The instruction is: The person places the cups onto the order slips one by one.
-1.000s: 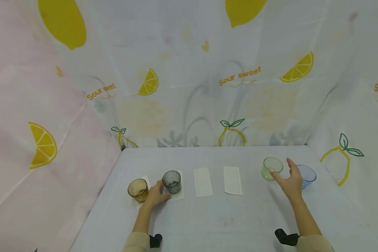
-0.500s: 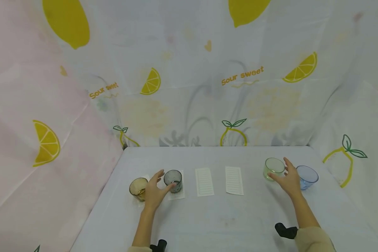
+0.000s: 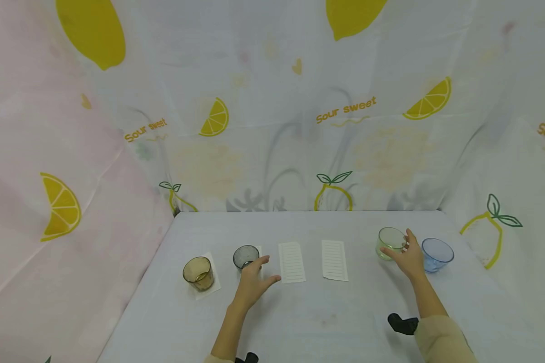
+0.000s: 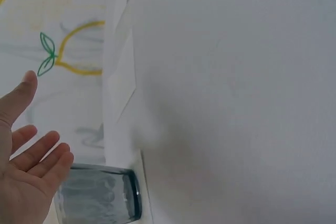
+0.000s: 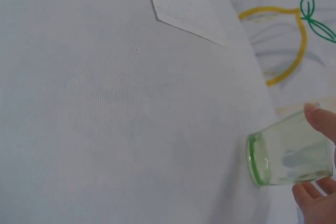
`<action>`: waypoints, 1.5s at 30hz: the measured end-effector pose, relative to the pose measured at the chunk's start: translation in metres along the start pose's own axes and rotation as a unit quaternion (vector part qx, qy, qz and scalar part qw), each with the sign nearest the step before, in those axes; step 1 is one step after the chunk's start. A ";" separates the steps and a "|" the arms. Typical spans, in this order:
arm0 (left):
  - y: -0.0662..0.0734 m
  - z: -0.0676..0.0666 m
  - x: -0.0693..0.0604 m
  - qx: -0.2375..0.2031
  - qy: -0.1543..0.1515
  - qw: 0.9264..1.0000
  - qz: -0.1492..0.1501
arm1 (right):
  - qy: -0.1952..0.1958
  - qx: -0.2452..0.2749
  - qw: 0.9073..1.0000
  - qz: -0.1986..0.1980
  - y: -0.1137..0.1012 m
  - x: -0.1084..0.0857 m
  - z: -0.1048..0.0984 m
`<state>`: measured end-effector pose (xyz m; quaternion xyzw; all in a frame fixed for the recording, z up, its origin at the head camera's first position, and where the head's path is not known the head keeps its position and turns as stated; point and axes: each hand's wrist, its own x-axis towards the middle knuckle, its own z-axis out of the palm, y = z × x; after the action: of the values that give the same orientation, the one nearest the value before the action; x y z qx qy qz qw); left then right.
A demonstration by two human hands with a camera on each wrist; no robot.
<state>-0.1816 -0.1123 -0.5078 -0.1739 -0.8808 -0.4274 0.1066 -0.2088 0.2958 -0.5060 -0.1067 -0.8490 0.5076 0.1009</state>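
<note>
My left hand [image 3: 252, 286], fingers spread and holding nothing, hovers in front of the grey glass [image 3: 244, 255], partly hiding it. The left wrist view shows that hand [image 4: 29, 182] beside the grey glass [image 4: 97, 195], thumb apart from the fingers. On the right, my right hand [image 3: 409, 258] grips the green glass [image 3: 387, 246], which stands upright on the table. In the right wrist view the thumb of my right hand [image 5: 320, 203] lies near the rim of the green glass [image 5: 289, 153] and the fingertips touch its other side.
An amber glass [image 3: 199, 275] stands on a paper slip [image 3: 214, 277] at the left. Two lined paper slips lie mid-table, one left [image 3: 292, 262] and one right [image 3: 334, 259]. A blue glass [image 3: 437, 256] stands just right of my right hand. Printed cloth [image 3: 263, 111] hangs behind the table.
My left hand has left the space between the amber and grey glasses and moved right, in front of the grey one. My right hand has closed in on the green glass.
</note>
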 end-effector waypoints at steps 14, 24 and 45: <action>-0.014 0.035 0.000 0.046 -0.091 0.994 -0.046 | -0.023 -0.040 0.998 0.031 0.006 0.005 0.005; -0.029 0.048 0.012 0.105 -0.111 0.987 -0.041 | -0.021 -0.042 0.998 0.046 0.006 0.003 0.006; -0.041 0.050 0.030 0.174 -0.166 0.970 -0.038 | -0.108 -0.033 0.994 0.003 0.007 -0.031 -0.006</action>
<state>-0.2271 -0.0894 -0.5577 -0.1872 -0.9531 -0.2361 -0.0291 -0.1770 0.2954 -0.5109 -0.0571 -0.8709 0.4880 0.0035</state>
